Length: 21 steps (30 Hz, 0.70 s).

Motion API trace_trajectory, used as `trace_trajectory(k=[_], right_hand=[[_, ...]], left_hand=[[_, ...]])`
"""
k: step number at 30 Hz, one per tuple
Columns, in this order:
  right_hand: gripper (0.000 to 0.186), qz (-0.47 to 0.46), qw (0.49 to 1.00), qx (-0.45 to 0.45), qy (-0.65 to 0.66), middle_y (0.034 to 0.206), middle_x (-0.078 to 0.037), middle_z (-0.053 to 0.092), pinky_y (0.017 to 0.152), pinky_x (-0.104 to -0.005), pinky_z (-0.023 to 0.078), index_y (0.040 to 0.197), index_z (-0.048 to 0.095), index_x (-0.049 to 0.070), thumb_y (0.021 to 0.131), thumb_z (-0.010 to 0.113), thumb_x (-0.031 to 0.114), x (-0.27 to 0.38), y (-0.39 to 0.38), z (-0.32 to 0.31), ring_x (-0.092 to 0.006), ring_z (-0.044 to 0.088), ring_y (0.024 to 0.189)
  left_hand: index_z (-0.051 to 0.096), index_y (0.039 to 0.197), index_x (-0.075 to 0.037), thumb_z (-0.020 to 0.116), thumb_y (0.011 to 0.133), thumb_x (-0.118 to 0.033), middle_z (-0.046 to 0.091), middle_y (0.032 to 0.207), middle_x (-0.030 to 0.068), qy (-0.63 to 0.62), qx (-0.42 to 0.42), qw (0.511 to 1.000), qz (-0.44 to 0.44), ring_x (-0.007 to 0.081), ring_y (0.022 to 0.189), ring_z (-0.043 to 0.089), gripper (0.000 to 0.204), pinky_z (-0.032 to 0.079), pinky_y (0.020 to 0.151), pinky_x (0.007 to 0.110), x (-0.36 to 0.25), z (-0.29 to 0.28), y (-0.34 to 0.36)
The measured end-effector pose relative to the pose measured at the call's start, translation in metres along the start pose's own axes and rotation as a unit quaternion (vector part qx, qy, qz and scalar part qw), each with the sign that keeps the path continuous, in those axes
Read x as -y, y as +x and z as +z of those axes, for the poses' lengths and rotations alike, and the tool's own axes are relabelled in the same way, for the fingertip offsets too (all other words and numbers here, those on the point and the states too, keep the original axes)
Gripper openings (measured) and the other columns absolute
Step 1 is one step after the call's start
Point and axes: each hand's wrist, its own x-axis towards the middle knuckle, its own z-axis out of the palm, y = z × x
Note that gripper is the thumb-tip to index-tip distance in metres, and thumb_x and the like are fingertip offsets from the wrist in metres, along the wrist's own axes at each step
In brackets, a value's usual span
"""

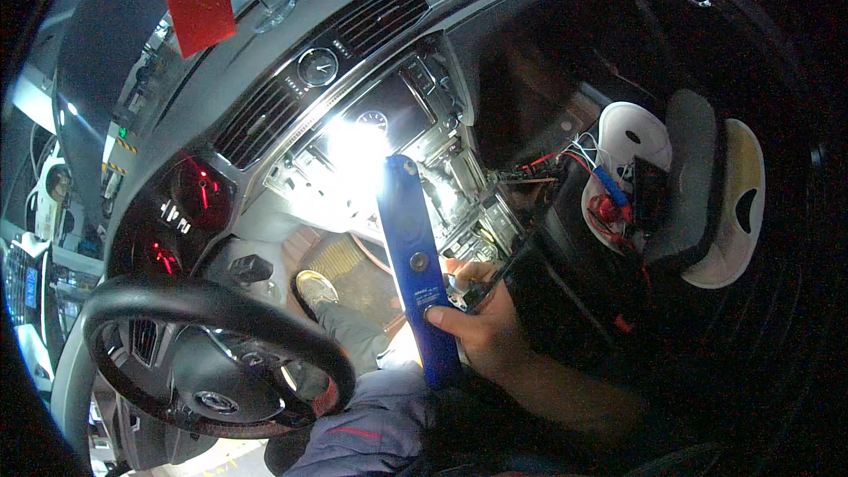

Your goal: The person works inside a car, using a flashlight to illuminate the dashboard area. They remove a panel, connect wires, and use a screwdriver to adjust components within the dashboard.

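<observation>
A long, flat blue work light (pixel 413 247) stands nearly upright in front of the centre console, with a strong white glare beyond its top end. My right hand (pixel 477 322) is closed on its lower part, the thumb pressed on a round button. Behind the light, by my right fingers, is a small dark piece (pixel 473 293) I cannot make out. What looks like my left sleeve (pixel 367 424), grey and padded, reaches up to the light's lower end; the hand there is hidden behind it. The opened centre console (pixel 455 185) shows bare metal brackets and connectors, partly washed out by glare.
The steering wheel (pixel 216 353) is at lower left, with red-lit gauges (pixel 201 185) beyond. Air vents (pixel 384 18) and a clock (pixel 318 67) line the dashboard, with small red flags (pixel 201 13) on top. At right lie pale, cut-out pads (pixel 738 212) and tangled red and blue wires (pixel 608 199).
</observation>
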Motion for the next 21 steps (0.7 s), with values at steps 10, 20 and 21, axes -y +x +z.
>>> trace_trajectory(k=[10, 20, 21], right_hand=[[0.061, -0.053, 0.997, -0.04, -0.032, 0.12, -0.014, 0.058, 0.09, -0.0378, 0.057, 0.127, 0.046, 0.002, 0.079, 0.084, 0.0, -0.002, -0.004, 0.005, -0.0238, 0.063, 0.106], [0.062, -0.114, 0.989, -0.013, -0.099, 0.121, -0.011, 0.058, 0.099, -0.0377, 0.052, 0.125, 0.05, 0.005, 0.077, 0.089, 0.005, -0.016, 0.0, 0.003, -0.0213, 0.06, 0.112], [0.064, -0.111, 0.986, -0.026, -0.12, 0.12, -0.012, 0.059, 0.098, -0.0382, 0.052, 0.127, 0.05, 0.003, 0.077, 0.089, 0.008, -0.015, 0.001, 0.002, -0.0223, 0.061, 0.111]], left_hand=[[0.066, 0.092, -0.008, 0.062, 0.093, -0.015, 0.061, 0.075, 0.0045, -0.359, -0.099, 0.925, 0.072, 0.0187, 0.063, 0.06, 0.008, 0.047, 0.054, 0.032, 0.027, -0.113, -0.073], [0.072, 0.111, -0.001, 0.061, 0.104, -0.035, 0.073, 0.093, 0.0037, -0.543, -0.144, 0.809, 0.174, 0.0138, 0.083, 0.064, 0.036, 0.052, 0.074, 0.032, 0.011, -0.162, -0.219], [0.072, 0.111, -0.001, 0.065, 0.102, -0.033, 0.073, 0.093, 0.0035, -0.516, -0.14, 0.827, 0.172, 0.0136, 0.084, 0.065, 0.034, 0.053, 0.075, 0.033, 0.004, -0.17, -0.223]])
